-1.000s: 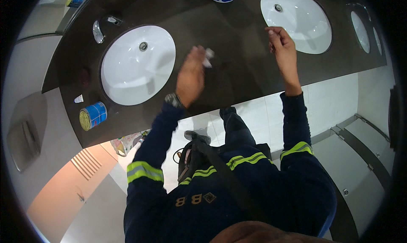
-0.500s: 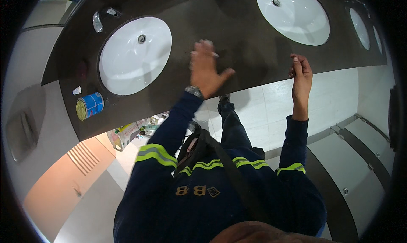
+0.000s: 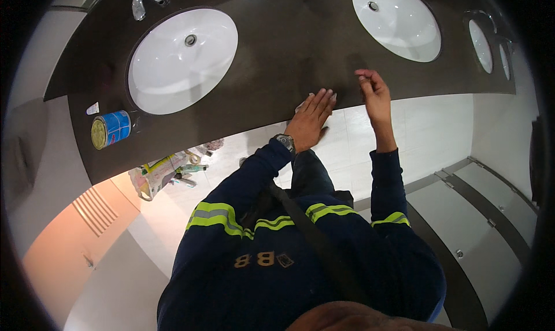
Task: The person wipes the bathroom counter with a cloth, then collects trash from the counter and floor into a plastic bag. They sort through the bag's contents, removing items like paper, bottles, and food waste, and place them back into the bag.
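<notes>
My left hand [image 3: 312, 118], with a watch [image 3: 284, 142] at its wrist, lies flat at the near edge of the dark countertop [image 3: 277, 71]. Its fingers press a thin white piece [image 3: 300, 106], cloth or paper, against the surface; most of it is hidden beneath them. To the right, my right hand [image 3: 376, 97] hovers over the counter's edge, its fingers curled in loosely. I see nothing in it.
Two white sinks, left [image 3: 182, 62] and right [image 3: 399, 21], are set into the counter. A blue can [image 3: 111, 128] lies on its side by a white scrap [image 3: 93, 108] at the left. Below, a bag [image 3: 153, 178] and several items rest on the floor. Stall doors [image 3: 468, 227] stand lower right.
My left hand has swept right and toward me, from mid-counter to the near edge, carrying the white piece along. My right hand has shifted left, and the view has moved slightly.
</notes>
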Demonstrator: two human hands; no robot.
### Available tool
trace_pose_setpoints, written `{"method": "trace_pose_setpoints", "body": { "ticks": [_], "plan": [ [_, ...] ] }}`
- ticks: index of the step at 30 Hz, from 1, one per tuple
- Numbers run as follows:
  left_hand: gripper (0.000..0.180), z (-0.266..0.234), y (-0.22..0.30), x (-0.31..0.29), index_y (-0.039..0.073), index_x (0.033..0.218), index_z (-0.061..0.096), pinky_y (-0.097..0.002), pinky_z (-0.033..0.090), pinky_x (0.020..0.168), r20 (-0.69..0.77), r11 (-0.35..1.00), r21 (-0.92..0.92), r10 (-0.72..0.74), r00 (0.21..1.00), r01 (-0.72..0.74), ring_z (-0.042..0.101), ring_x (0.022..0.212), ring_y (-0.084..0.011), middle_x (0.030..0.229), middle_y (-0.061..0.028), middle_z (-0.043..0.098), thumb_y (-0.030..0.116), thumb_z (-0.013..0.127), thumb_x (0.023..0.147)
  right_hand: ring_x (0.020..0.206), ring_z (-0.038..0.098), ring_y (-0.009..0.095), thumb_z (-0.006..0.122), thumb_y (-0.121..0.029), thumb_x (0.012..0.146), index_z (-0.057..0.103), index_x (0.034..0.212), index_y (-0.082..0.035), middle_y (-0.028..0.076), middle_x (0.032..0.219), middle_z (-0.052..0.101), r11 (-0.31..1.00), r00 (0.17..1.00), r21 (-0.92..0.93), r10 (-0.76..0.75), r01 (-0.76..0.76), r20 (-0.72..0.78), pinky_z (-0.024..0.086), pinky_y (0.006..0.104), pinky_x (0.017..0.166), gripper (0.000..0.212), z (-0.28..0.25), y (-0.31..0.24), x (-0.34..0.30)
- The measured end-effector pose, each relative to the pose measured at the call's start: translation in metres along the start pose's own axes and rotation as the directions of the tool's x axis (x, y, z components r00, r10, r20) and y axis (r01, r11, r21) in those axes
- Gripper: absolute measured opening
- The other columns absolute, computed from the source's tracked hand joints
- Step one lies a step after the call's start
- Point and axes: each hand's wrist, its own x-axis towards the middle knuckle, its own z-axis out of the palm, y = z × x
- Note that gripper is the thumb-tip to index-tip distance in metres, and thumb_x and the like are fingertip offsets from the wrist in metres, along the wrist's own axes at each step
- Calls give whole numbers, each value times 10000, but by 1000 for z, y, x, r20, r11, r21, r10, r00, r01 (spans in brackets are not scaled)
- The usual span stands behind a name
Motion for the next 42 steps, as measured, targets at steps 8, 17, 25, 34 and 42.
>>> {"method": "trace_pose_setpoints", "body": {
  "ticks": [8, 17, 25, 34, 42],
  "plan": [
    [446, -83, -19, -78, 66, 1316, 623, -440, 498, 1024, 73, 880, -405, -240, 968, 249, 631, 1190, -372, 1299, -204, 641, -31, 530, 891, 775, 698, 333, 641, -139, 941, 648, 1279, -154, 176, 924, 721, 610, 861, -634, -470, 476, 194, 542, 439, 708, 339, 48, 30, -38],
    [338, -73, -63, -362, -35, 1271, 613, -316, 541, 866, -58, 432, -739, -805, 590, 517, 669, 992, -182, 1105, -148, 700, 18, 471, 969, 635, 689, 369, 572, -125, 845, 240, 1592, 2, 205, 719, 693, 205, 890, -871, -196, 447, 411, 545, 512, 590, 828, 126, 32, -67],
    [336, -41, -55, -463, -9, 1263, 625, -276, 529, 770, 8, 176, -876, -925, 379, 448, 642, 906, -148, 1082, -93, 677, 30, 460, 972, 737, 715, 382, 571, -139, 866, 233, 1627, -297, 209, 852, 729, 112, 927, -921, -92, 374, 365, 571, 506, 676, 848, 105, 15, -59],
    [307, -63, -65, -446, 11, 1264, 641, -282, 537, 763, -98, 267, -854, -925, 366, 446, 642, 894, -150, 1068, -97, 668, 59, 501, 996, 883, 700, 424, 600, -152, 863, 443, 1518, -283, 224, 950, 728, 418, 931, -836, -240, 355, 275, 561, 527, 811, 686, 99, 26, -43],
    [318, -49, -56, -419, 5, 1266, 632, -276, 550, 764, -66, 235, -884, -919, 390, 404, 663, 923, -153, 1100, -102, 690, 47, 489, 985, 913, 694, 396, 582, -116, 887, 549, 1425, -272, 186, 983, 730, 476, 920, -792, -115, 381, 374, 554, 502, 846, 562, 94, 6, -48]
  ]
}}
